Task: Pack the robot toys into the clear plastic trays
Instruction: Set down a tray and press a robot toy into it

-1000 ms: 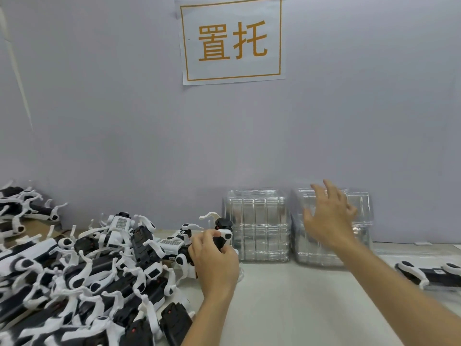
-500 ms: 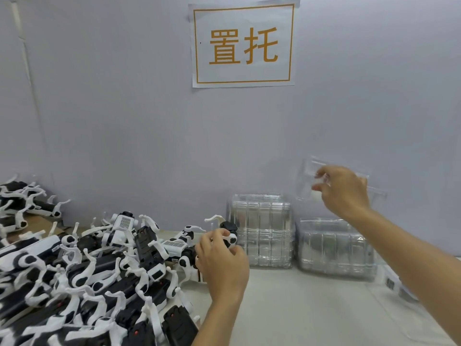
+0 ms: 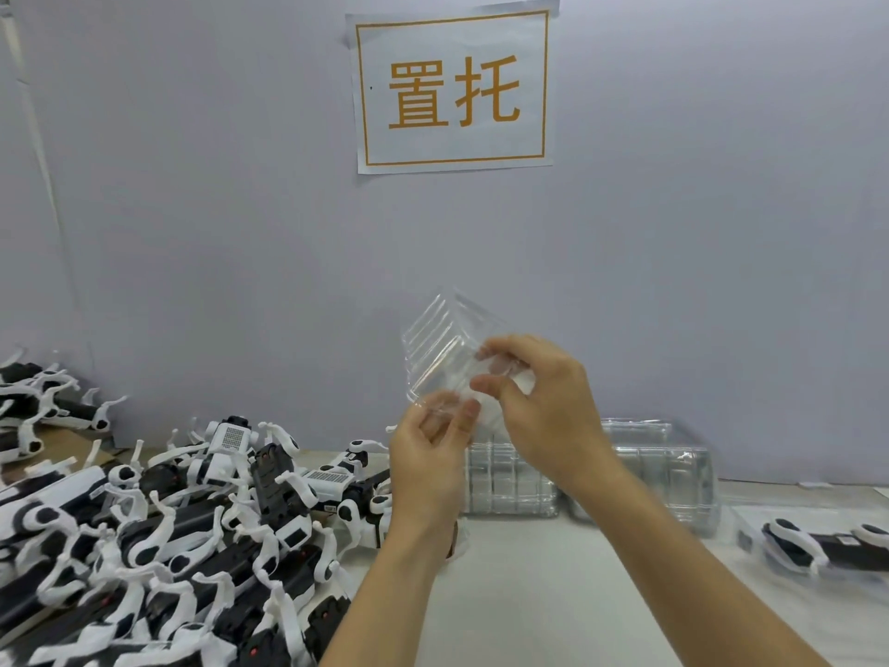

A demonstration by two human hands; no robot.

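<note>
A: Robot toys (image 3: 158,536) heaped at our left, tray stacks (image 3: 640,469) against the wall, within reach.
B: Clear tray (image 3: 445,344) is up mid-air. Right hand (image 3: 543,406) pinches its edge, left hand (image 3: 428,454) pinches the lower corner; likely steadying it for loading.

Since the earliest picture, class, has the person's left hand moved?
Yes. The left hand has left the pile of black-and-white robot toys and risen rightward to grip the clear plastic tray.
</note>
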